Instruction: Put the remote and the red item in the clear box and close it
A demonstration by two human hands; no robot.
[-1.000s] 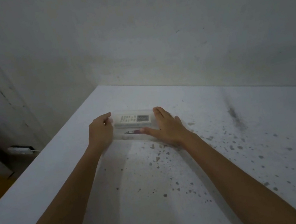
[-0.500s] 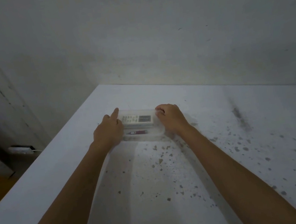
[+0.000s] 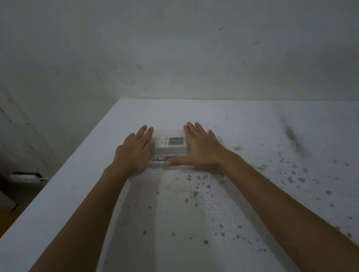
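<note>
A small clear box (image 3: 170,158) lies on the white table, its lid down over it. Inside, a white remote (image 3: 168,141) with buttons and a grey display lies along the far side. A thin red item (image 3: 160,159) lies in front of the remote, partly hidden. My left hand (image 3: 134,151) lies flat, fingers straight, on the box's left end. My right hand (image 3: 201,148) lies flat on the right end, its thumb stretched along the box's near edge.
The white table (image 3: 257,147) is speckled with dark spots at the right and near me. A wall stands close behind the box. The table's left edge runs diagonally; below it, a white power strip (image 3: 25,178) lies on the floor.
Both hands were curled at the box's ends half a second ago. Now their fingers are stretched out flat on the box, and the right thumb has returned to the near edge.
</note>
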